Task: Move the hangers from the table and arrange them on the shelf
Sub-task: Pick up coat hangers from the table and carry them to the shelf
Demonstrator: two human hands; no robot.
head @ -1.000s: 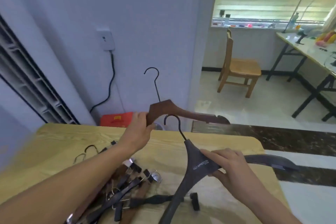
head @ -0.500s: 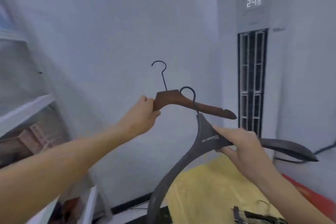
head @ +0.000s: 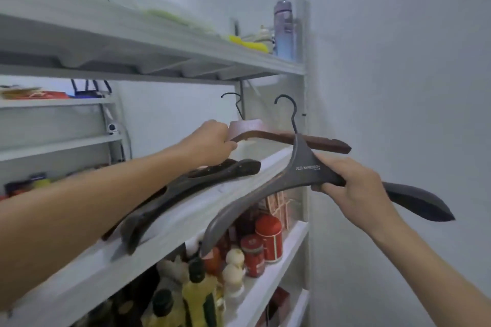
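My left hand (head: 208,145) grips a brown wooden hanger (head: 318,141) by its left arm and holds it level above the white shelf board (head: 186,215), black hook up. My right hand (head: 350,186) grips a grey hanger (head: 300,170) with white lettering just right of its neck. That hanger hangs in front of the shelf edge, its hook crossing the brown one. Two or three dark hangers (head: 186,186) lie flat on the shelf board under my left forearm.
The shelf below holds red cans (head: 268,237), bottles (head: 198,289) and jars. On the top board (head: 212,58) stand a purple bottle (head: 283,29) and yellow items. A white wall closes the right side, a narrower shelf unit (head: 58,141) the left.
The view has swung from the yellow table round to the white shelf. Both hands have carried their hangers up to shelf height, and the brown one is now over the shelf board.
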